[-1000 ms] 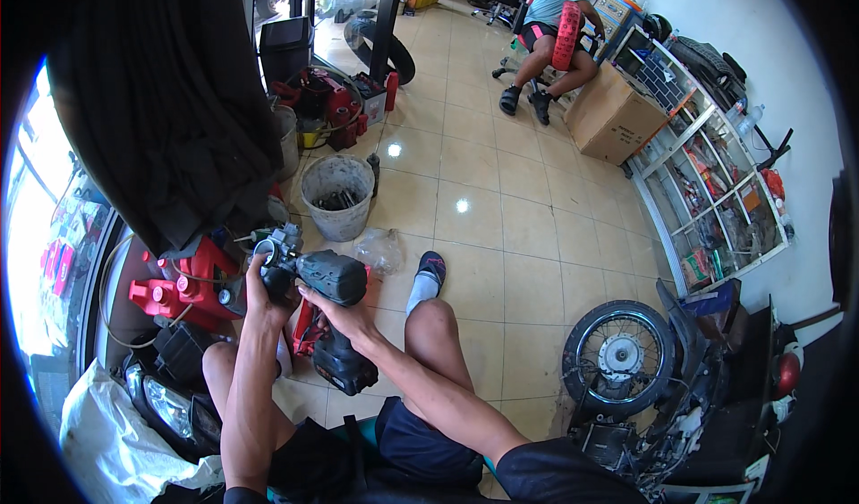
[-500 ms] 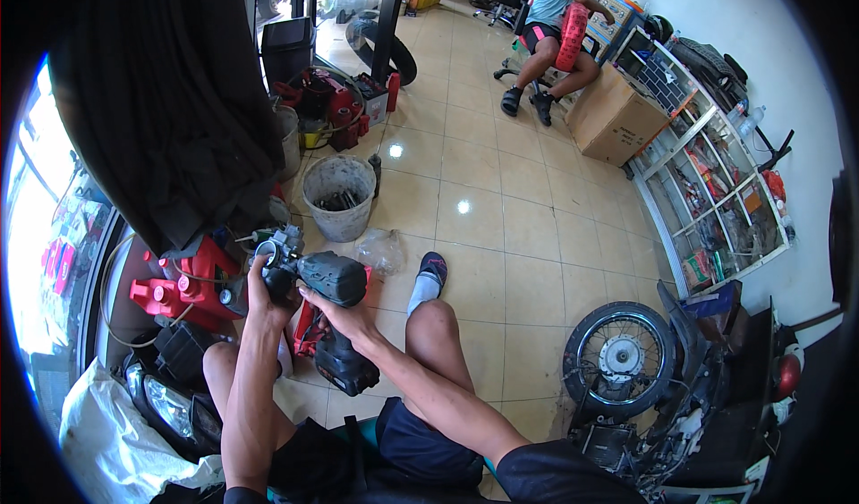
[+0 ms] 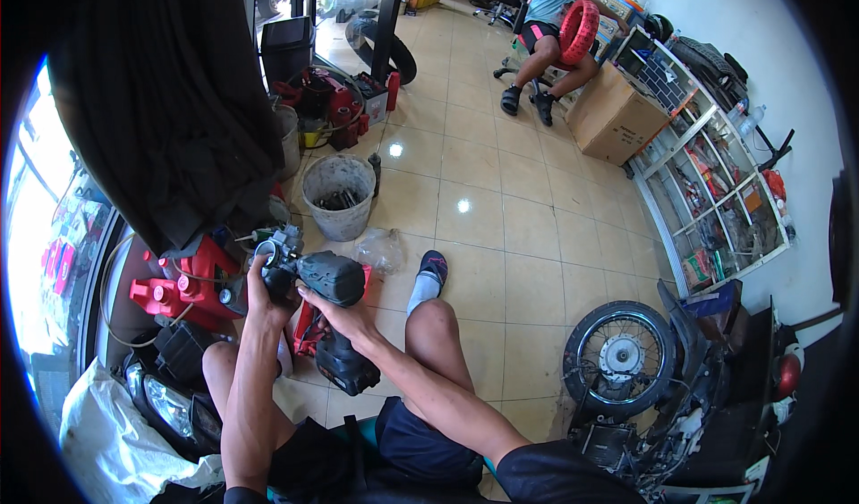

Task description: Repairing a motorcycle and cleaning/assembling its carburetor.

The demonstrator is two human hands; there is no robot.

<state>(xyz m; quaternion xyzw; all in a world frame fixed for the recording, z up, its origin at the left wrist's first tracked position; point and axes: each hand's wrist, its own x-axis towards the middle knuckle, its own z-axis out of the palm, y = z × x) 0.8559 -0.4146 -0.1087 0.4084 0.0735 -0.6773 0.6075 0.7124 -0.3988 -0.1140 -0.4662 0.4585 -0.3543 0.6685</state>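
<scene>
My left hand (image 3: 268,296) is closed around a small metal carburetor (image 3: 284,243) with a round open throat and a dark lower part. A dark cordless impact driver (image 3: 333,276) is in my right hand (image 3: 338,311), whose fingers wrap its grip. Its bulky battery (image 3: 347,366) hangs below the hand. The driver's front end points left and meets the carburetor; the exact contact point is too small to make out. Both hands are close together above the space between my knees. Behind the driver, a red object (image 3: 307,330) on the floor is partly hidden.
A grey bucket (image 3: 360,207) with dark parts stands ahead, beside a clear plastic bag (image 3: 380,252). Red jugs (image 3: 208,280) and a headlight (image 3: 168,403) lie left. A motorcycle wheel (image 3: 619,355) is at right. Farther off, a seated person (image 3: 548,12) handles a red tyre (image 3: 579,32).
My hands, the carburetor and the driver have barely moved. The seated person has turned the red tyre, so more of its ring shows.
</scene>
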